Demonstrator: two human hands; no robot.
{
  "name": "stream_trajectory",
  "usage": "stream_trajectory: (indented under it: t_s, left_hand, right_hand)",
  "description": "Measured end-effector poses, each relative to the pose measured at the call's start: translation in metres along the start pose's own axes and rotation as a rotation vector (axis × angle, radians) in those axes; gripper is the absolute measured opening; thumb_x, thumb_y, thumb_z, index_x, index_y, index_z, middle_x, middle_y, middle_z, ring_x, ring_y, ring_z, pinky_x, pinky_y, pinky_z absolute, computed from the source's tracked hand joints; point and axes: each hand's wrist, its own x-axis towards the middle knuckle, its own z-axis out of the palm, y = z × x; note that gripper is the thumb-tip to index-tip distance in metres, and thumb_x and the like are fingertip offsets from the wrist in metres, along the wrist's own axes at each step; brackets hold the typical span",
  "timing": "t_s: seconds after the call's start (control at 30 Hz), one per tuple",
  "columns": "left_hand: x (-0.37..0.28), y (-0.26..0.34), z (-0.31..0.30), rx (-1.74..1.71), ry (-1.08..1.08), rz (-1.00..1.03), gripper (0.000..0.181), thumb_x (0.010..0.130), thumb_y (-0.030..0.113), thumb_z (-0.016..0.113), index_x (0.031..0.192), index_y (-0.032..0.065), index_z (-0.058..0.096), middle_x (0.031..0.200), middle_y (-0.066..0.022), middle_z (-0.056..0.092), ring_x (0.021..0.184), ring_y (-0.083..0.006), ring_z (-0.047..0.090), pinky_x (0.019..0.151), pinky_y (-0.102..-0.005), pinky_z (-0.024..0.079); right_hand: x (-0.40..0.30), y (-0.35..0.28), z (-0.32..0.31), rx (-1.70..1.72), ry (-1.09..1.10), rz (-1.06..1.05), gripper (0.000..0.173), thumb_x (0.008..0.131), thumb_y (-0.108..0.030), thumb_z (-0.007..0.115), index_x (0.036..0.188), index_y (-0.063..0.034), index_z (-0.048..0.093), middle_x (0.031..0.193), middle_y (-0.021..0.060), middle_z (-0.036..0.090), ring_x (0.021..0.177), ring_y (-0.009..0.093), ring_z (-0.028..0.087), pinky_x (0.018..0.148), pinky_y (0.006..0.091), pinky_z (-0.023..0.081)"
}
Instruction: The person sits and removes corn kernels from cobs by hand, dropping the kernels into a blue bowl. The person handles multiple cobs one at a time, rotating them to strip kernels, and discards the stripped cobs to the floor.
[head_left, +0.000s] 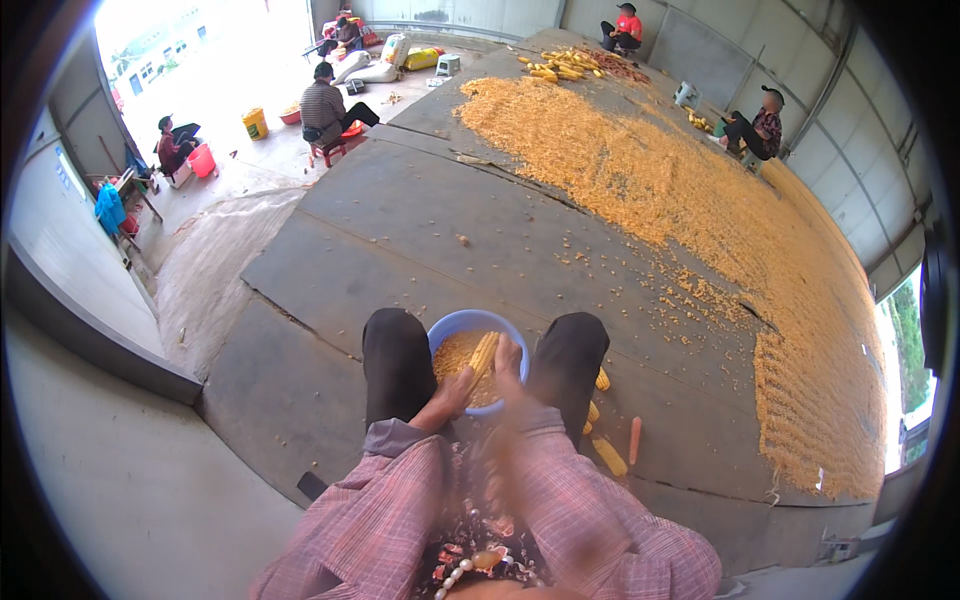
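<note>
Between my knees sits a light blue plastic basin (448, 322) with loose yellow corn kernels (455, 355) inside. An ear of corn (483, 361) is held at a slant over it, its upper end pointing away from me. My left hand (448, 394) grips the lower end of the ear. Against its right side, near the top, lies my right hand (508, 365); its fingers are partly hidden. Beside my right leg, several ears of corn (610, 457) and a bare reddish cob (635, 441) rest on the floor.
A wide spread of corn kernels (675, 187) covers the right side of the floor. Farther off, a pile of ears (562, 64) lies near a person in red (625, 31). Other people sit by a red bucket (201, 160), a yellow bucket (255, 124) and full sacks (373, 73).
</note>
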Motion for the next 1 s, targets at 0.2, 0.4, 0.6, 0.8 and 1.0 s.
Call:
stream_trajectory:
  t_s: [0.2,0.4,0.6,0.8,1.0]
  left_hand:
    - [-0.01,0.009,-0.01,0.237,-0.068,0.042,0.03,0.091,0.034,0.042,0.084,0.005,0.047,0.064,-0.0118,0.052,0.052,-0.0256,0.051,0.046,-0.0365,0.04]
    - [-0.021,0.04,-0.006,-0.281,-0.051,-0.281,0.054,0.095,0.058,0.03,0.075,0.0108,0.047,0.056,0.0011,0.042,0.041,-0.011,0.036,0.038,-0.0264,0.029]
    - [-0.016,0.04,-0.008,-0.338,-0.052,-0.258,0.049,0.096,0.054,0.032,0.081,0.0105,0.047,0.057,0.001,0.04,0.04,-0.0106,0.031,0.037,-0.0277,0.023]
    - [-0.003,0.037,-0.016,-0.345,0.043,-0.396,0.045,0.096,0.053,0.034,0.083,0.0115,0.045,0.055,0.001,0.038,0.037,-0.009,0.029,0.035,-0.0259,0.019]
    - [0.003,0.059,-0.032,-0.286,-0.009,-0.396,0.048,0.095,0.054,0.037,0.081,0.01,0.051,0.056,0.0004,0.041,0.038,-0.0084,0.033,0.035,-0.0248,0.021]
  right_hand:
    - [-0.007,-0.004,-0.012,-0.05,-0.066,-0.127,0.045,0.092,-0.036,0.04,0.08,0.0028,0.059,0.071,0.0246,0.059,0.07,0.041,0.057,0.062,0.0456,0.041]
    - [0.002,0.019,0.001,0.026,-0.108,0.027,0.039,0.089,-0.032,0.043,0.078,0.0011,0.06,0.072,0.0243,0.059,0.072,0.04,0.058,0.064,0.0439,0.042]
    - [0.008,0.035,0.013,-0.019,-0.117,-0.058,0.035,0.088,-0.03,0.045,0.075,0.0006,0.058,0.064,0.0147,0.057,0.064,0.02,0.054,0.06,0.0393,0.041]
    - [0.007,0.013,0.018,0.017,-0.191,-0.064,0.038,0.089,-0.031,0.042,0.083,0.0009,0.061,0.075,0.024,0.06,0.076,0.043,0.058,0.066,0.0452,0.044]
    - [0.017,0.017,0.013,0.053,-0.279,0.009,0.036,0.086,-0.028,0.044,0.074,0.0018,0.058,0.071,0.0246,0.058,0.07,0.042,0.058,0.061,0.0441,0.043]
